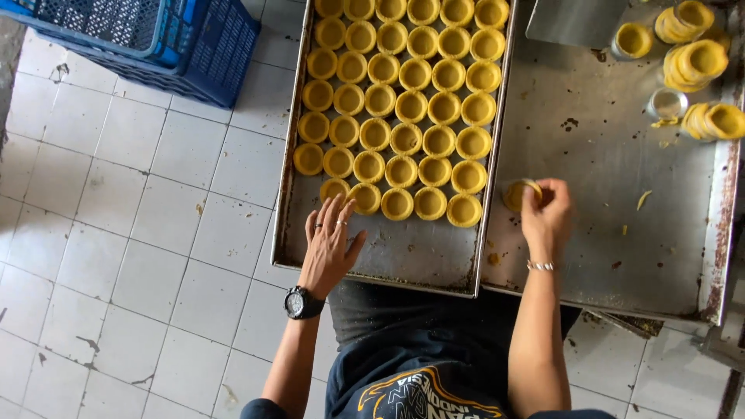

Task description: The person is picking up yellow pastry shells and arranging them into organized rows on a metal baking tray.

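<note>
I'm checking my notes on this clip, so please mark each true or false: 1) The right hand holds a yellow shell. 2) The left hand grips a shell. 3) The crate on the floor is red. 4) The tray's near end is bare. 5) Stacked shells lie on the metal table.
1) True: the right hand pinches a yellow shell.
2) False: the left hand rests open on the baking tray.
3) False: the crate is blue.
4) True.
5) True: stacked shells lie on the metal table.

A blue crate [167, 43] stands on the white tiled floor [132, 256], off the table's far left corner. Stacked yellow shells [694, 62] and small tins [666, 102] sit near the table's [597, 140] far right corner.
</note>
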